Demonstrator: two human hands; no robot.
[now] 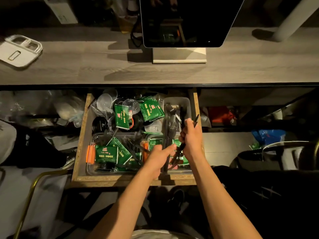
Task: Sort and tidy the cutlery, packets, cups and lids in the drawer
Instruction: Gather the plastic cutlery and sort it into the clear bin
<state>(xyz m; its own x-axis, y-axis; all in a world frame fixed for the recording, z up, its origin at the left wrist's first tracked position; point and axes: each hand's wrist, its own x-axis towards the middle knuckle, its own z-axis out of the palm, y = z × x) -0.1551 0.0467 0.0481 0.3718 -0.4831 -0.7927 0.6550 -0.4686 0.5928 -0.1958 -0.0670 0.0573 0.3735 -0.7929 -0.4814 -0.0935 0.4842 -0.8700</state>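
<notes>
The open wooden drawer holds green packets, clear cups, black lids and black plastic cutlery. My right hand grips a bundle of black cutlery over the drawer's right side, above a clear bin with more black utensils. My left hand reaches in beside it, thumb and fingers extended toward the bundle's lower ends; whether it grips them is unclear. A clear tray at the front left holds green packets, orange packets and forks.
A grey wooden counter lies above the drawer, with a dark tilted screen on a stand and a white divided tray at the left. Bags and clutter fill the shelves on both sides. A brass chair frame stands lower left.
</notes>
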